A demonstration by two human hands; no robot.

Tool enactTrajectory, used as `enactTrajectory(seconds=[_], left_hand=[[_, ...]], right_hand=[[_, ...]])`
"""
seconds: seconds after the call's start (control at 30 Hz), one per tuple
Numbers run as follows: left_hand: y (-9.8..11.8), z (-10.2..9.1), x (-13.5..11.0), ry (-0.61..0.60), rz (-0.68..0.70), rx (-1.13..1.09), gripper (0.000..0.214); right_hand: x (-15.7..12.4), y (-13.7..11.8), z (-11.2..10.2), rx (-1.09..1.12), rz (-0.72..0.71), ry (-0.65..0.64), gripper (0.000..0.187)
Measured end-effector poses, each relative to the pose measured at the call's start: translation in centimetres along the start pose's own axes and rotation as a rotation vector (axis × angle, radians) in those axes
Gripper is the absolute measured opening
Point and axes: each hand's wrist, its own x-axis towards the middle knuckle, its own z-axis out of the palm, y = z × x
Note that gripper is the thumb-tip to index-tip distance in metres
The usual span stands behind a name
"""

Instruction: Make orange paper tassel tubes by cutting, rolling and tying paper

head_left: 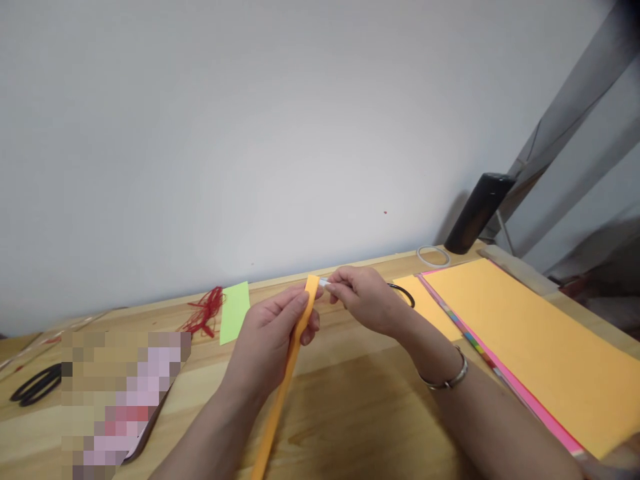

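Note:
My left hand (273, 333) is closed round a long orange paper strip (280, 400), which runs from its top end near my fingers down toward the bottom edge of the view. My right hand (365, 297) pinches a small white piece (324, 283) at the strip's top end; I cannot tell what it is. A silver bracelet (450, 379) sits on my right wrist. Both hands hover just above the wooden table (350, 413).
A stack of orange and pink paper sheets (540, 347) lies at the right. Black scissors (405, 293) peek out behind my right hand, another black pair (35, 385) at far left. Green paper (234, 311), red string (206, 311), a tape ring (433, 255) and a black cylinder (477, 213) stand near the wall.

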Motion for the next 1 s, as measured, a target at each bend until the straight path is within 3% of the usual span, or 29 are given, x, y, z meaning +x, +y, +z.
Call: enactTrajectory(seconds=[0.33, 0.43, 0.63, 0.83, 1.0], left_hand=[[0.5, -0.3, 0.1, 0.056, 0.026, -0.046, 0.023], [0.5, -0.4, 0.1, 0.063, 0.023, -0.046, 0.024], [-0.2, -0.8, 0.3, 0.087, -0.008, 0.056, 0.027], [-0.6, -0.7, 0.8, 0.086, -0.030, 0.104, 0.025], [-0.8, -0.5, 0.9, 0.088, -0.031, 0.167, 0.024]], right_hand=[[0.1, 0.5, 0.1, 0.208, -0.027, 0.046, 0.015], [0.3, 0.8, -0.2, 0.113, -0.044, 0.105, 0.016], [0.4, 1.3, -2.4, -0.229, -0.016, 0.359, 0.015], [-0.8, -0.2, -3.3, -0.346, -0.254, 0.279, 0.014], [-1.7, -1.5, -2.7, -0.498, -0.344, 0.194, 0.018]])
